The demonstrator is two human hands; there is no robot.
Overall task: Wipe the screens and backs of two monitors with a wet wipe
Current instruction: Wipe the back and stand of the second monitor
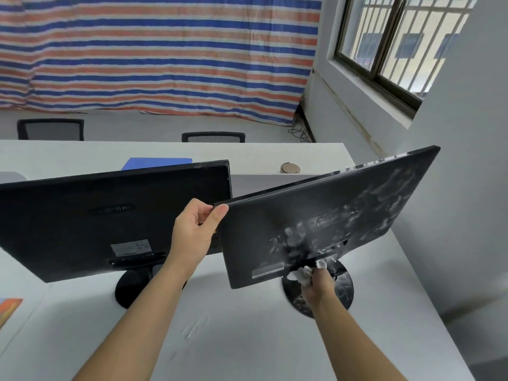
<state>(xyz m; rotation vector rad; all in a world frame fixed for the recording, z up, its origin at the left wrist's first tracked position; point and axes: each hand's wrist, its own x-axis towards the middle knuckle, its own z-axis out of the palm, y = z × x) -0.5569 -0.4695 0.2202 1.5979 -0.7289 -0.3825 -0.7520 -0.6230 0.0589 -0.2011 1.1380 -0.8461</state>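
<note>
A long white table [247,339] stands in front of a hanging sheet with red, white and blue stripes [154,50]. Two flat screens show me their backs. The left black monitor [68,224] sits by the table's left edge. The right black monitor [330,215], smeared with wet marks, tilts near the right edge. My left hand [192,232] pinches its top left corner. My right hand [319,284] is curled tight round a scrunched white wet wipe [306,273], pressed on the stand above the round black base [341,287].

Bare left hand [192,235] and right hand [316,285], forearms [143,312] uncovered
</note>
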